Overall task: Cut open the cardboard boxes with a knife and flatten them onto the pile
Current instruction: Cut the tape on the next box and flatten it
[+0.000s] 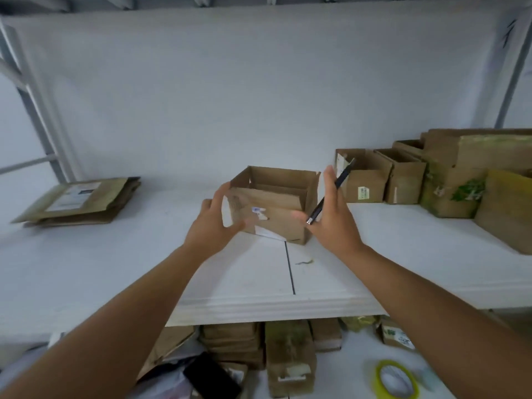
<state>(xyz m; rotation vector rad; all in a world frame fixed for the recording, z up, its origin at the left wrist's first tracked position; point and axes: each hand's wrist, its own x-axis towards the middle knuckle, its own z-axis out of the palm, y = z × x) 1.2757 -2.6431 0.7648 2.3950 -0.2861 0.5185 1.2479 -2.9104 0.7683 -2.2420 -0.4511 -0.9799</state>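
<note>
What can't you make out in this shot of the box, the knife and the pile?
Head view:
- knife: blade tip blurred, so whether it's extended is unclear.
- open box: floor hidden by its front wall; label print too small.
- flattened pile: motion blur hides the sheet count.
- left hand: contact with box unclear.

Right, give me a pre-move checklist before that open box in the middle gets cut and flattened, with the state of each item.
1. Open box upright on the white shelf, top flaps open: ok.
2. Left hand at the box's left side with spread fingers, firm grip: cannot tell.
3. Knife in the right hand, held under the thumb against the palm: ok.
4. Blade extended at the top end: cannot tell, blurred.
5. Left hand clear of the blade tip, which points up and away: ok.
6. Pile of flattened boxes lies at the left with bare shelf between it and the box: ok.
</note>
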